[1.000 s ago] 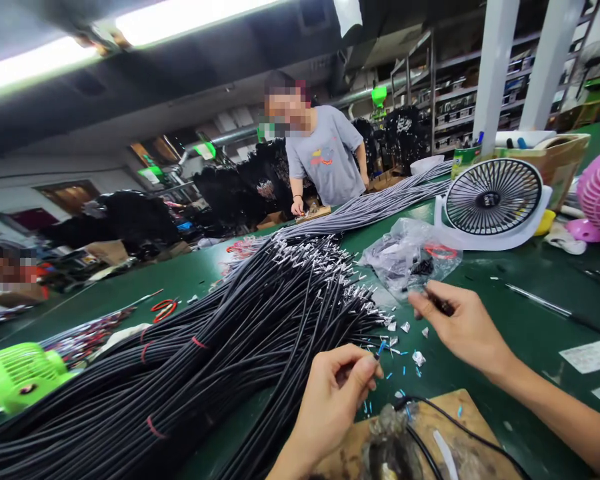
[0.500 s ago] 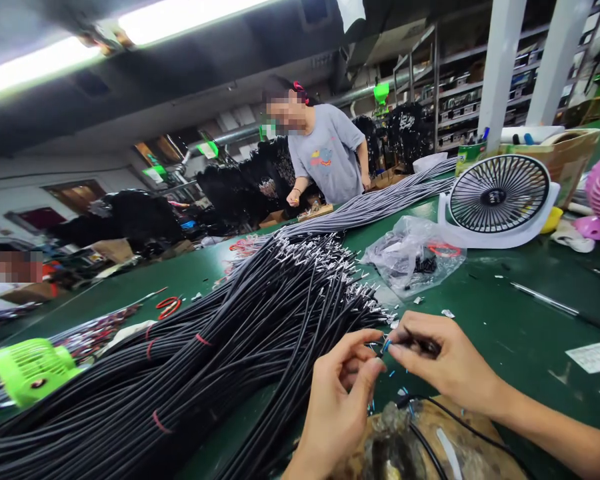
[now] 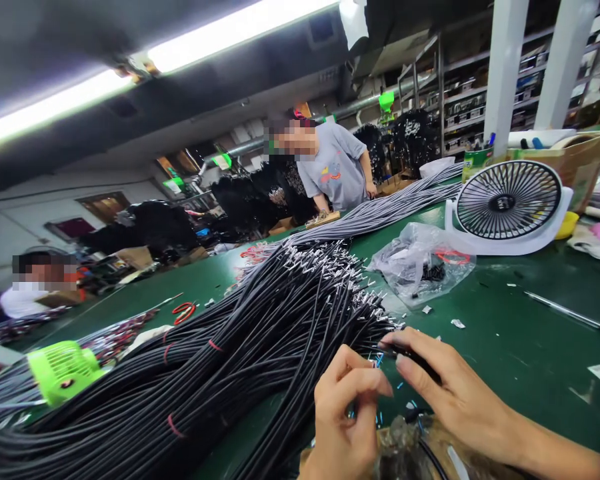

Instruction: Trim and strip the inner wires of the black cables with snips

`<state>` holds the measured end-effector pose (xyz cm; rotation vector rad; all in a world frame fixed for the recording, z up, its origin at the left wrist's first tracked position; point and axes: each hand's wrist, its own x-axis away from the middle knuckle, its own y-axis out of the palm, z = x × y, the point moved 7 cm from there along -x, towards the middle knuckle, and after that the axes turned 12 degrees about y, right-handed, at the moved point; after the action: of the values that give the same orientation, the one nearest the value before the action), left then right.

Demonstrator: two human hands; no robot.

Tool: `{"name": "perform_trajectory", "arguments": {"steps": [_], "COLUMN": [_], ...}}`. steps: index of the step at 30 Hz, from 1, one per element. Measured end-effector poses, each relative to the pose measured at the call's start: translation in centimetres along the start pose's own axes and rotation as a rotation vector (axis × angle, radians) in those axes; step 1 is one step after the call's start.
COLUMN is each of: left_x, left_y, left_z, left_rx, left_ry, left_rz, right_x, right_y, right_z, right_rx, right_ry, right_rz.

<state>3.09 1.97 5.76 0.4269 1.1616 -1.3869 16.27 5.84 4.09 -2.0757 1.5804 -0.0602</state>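
My left hand (image 3: 347, 407) is curled at the lower middle, its fingertips pressed together; what it holds, if anything, is hidden. Just right of it, my right hand (image 3: 445, 390) has its fingers wrapped round a dark, slim tool, mostly covered by the palm. Small blue wire bits (image 3: 379, 361) show between the two hands. Left of them lies a large bundle of black cables (image 3: 240, 333) with white stripped ends. Below the hands, a brown taped block (image 3: 405, 447) has a black cable on it.
A white fan (image 3: 507, 203), a clear plastic bag (image 3: 423, 263) and a silver pen-like rod (image 3: 563, 310) are on the green table (image 3: 520, 360). Grey cables (image 3: 380, 210) run behind. A green fan (image 3: 63, 373) stands left. A person (image 3: 335, 163) is across the table, another (image 3: 35, 283) far left.
My hands have moved slightly apart, and my left fingers have curled in more. The view has shifted, so the scene sits further right and lower. The person across has lowered a hand to the table.
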Motion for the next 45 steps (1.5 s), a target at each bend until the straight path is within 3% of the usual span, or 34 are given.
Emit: {"name": "perform_trajectory", "arguments": {"steps": [4,9,17,22,28,32,37,40,45], "left_x": [0.2,0.4,0.6,0.3,0.5,0.7,0.6,0.5,1.4], "left_y": [-0.2,-0.1,0.0,0.2,-0.9,-0.9,-0.5,0.0,1.8], "left_z": [0.6,1.2,1.2,1.5,0.0,-0.3,-1.5,-2.2,-3.6], "left_rx": [-0.138,-0.210,-0.303,-0.318,-0.403,-0.324,-0.139,0.058,0.599], "left_ry": [0.100,0.207,0.222,0.256,-0.013,-0.054,-0.273,-0.428,-0.763], "left_rz": [0.022,0.012,-0.035,-0.036,0.095,0.056,-0.041,-0.100,-0.169], "right_x": [0.3,0.2,0.0,0.0,-0.1,-0.2,-0.2,0.0,0.0], "right_y": [0.0,0.3,0.7,0.5,0.3,0.3,0.3,0.2,0.3], "right_z": [-0.5,-0.4,-0.3,0.0,0.5,0.5,0.3,0.1,-0.1], "right_rx": [0.050,0.029,-0.009,-0.023,-0.013,0.004,0.037,0.039,0.016], "right_ry": [-0.089,-0.080,-0.033,-0.039,0.000,0.018,0.007,-0.025,-0.065], "right_rz": [0.052,-0.003,-0.086,-0.019,0.048,0.057,0.038,0.026,-0.016]}}
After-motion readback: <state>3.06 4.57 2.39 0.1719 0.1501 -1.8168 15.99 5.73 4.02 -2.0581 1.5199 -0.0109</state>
